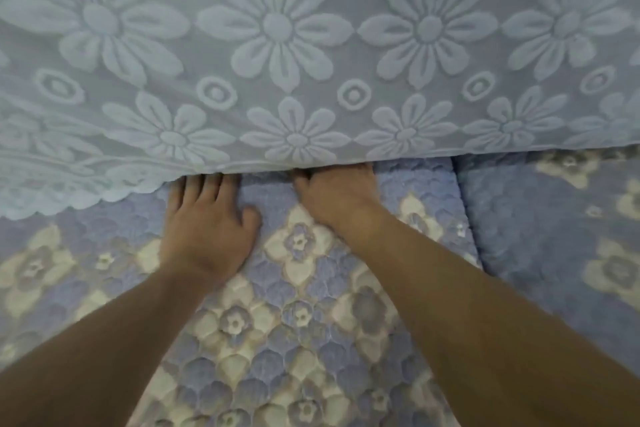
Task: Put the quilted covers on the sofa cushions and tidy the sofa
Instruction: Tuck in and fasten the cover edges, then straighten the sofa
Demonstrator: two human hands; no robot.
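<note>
Home living room, quilted sofa cushions (311,288), floral throw (277,45)

My left grip (204,232) lies flat on the quilted cover (311,322), fingertips under the floral throw (277,45). My right grip (341,198) presses the cover at the throw's edge, fingers hidden. A second cushion (554,236) lies just beside.

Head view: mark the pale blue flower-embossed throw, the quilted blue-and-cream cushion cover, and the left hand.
Pale blue flower-embossed throw (277,24), head view: a flower's centre.
Quilted blue-and-cream cushion cover (299,241), head view: a cream diamond motif.
Left hand (207,232), head view: back of the hand.
</note>
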